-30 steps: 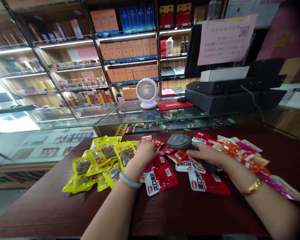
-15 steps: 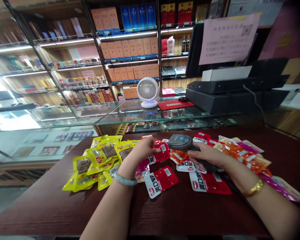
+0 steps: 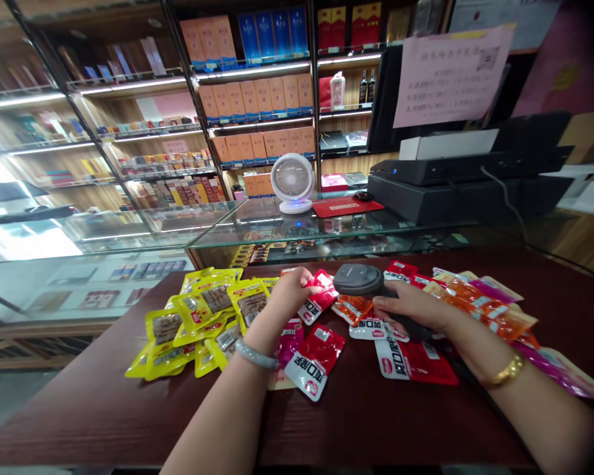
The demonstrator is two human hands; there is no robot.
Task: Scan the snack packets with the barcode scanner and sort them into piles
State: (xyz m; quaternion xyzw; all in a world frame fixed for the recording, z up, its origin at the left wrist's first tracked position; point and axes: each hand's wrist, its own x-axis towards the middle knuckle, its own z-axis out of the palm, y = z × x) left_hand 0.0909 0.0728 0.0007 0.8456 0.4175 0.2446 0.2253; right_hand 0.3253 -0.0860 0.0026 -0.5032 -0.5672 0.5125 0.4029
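Observation:
My left hand [image 3: 296,290] pinches a red-and-white snack packet [image 3: 319,294] by its upper left edge, above the dark wooden counter. In my right hand [image 3: 408,309] is a grey barcode scanner [image 3: 358,280], its head pointing left towards that packet and its handle mostly covered by my fingers. Just below my left hand lies another red-and-white packet [image 3: 315,361], partly over a magenta one [image 3: 290,340]. An orange packet [image 3: 351,309] sits under the scanner head. Below my right wrist rests a further red-and-white packet [image 3: 418,363].
Yellow snack packets [image 3: 202,316] are heaped to the left. Orange and magenta packets [image 3: 485,307] pile up at the right. Behind the counter stand a glass display case [image 3: 257,227], a white fan [image 3: 293,181] and a black register [image 3: 465,191]. The scanner's cable runs beneath my right forearm.
The packet in my left hand has tilted and come nearer the scanner head. The loose red-and-white packet below has turned slightly. The blue light on the scanner has gone out.

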